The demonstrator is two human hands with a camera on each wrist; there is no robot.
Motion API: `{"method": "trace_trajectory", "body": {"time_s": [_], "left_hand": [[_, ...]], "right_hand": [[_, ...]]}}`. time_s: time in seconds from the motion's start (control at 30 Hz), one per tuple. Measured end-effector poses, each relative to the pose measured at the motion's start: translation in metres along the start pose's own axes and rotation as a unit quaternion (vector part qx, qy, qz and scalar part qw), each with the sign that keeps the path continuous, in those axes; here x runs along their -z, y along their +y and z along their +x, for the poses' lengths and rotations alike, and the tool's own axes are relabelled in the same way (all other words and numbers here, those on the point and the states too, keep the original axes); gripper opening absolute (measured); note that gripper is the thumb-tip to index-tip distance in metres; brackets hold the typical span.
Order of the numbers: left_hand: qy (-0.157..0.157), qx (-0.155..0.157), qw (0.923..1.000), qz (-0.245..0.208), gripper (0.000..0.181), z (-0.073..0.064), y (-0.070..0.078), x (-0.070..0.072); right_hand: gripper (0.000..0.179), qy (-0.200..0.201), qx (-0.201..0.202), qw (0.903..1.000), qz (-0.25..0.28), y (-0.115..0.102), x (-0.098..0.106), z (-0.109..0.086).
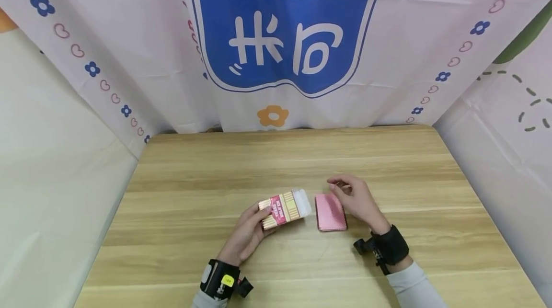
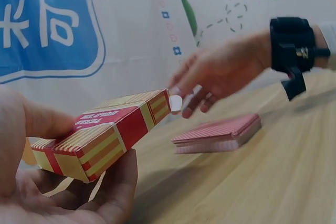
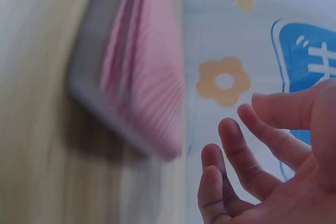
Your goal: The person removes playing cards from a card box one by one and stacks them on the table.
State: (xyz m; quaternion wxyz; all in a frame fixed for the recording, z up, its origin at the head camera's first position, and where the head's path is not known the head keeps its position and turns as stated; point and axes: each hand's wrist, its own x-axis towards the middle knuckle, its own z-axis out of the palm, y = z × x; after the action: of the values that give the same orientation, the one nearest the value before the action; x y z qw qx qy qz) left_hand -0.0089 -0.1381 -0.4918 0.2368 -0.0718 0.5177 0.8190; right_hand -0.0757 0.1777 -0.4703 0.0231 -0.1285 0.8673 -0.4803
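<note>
My left hand (image 1: 246, 238) grips a small striped cream, yellow and red card box (image 1: 282, 208). The thumb lies on the box's top face and the fingers are beneath it, as the left wrist view shows. The box's white flap end (image 1: 302, 203) stands open and points right. Beside that end, a deck of playing cards (image 1: 330, 213) with pink patterned backs lies stacked on the table. At the deck's upper right hovers my right hand (image 1: 357, 201), its fingers loosely bent with nothing between them; in the right wrist view, the fingertips are apart from the cards.
The wood-grain table (image 1: 194, 169) extends around both hands. At its back edge hangs a white cloth (image 1: 142, 54) with a blue printed emblem (image 1: 289, 35). Pale cloth walls (image 1: 51, 169) stand along the left and right sides.
</note>
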Motion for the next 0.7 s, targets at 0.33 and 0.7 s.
{"method": "trace_trajectory", "body": {"time_s": [0.33,0.7], "left_hand": [[0.022,-0.011,0.9939,0.108,0.053,0.005,0.015,-0.002],[0.05,-0.026,0.9852,0.162,0.048,0.015,0.034,0.003]], "right_hand": [[0.029,-0.095,0.057,0.9922,0.057,-0.045,-0.024,0.006],[0.026,-0.175,0.021,0.9806,0.086,-0.052,-0.049,0.013]]}}
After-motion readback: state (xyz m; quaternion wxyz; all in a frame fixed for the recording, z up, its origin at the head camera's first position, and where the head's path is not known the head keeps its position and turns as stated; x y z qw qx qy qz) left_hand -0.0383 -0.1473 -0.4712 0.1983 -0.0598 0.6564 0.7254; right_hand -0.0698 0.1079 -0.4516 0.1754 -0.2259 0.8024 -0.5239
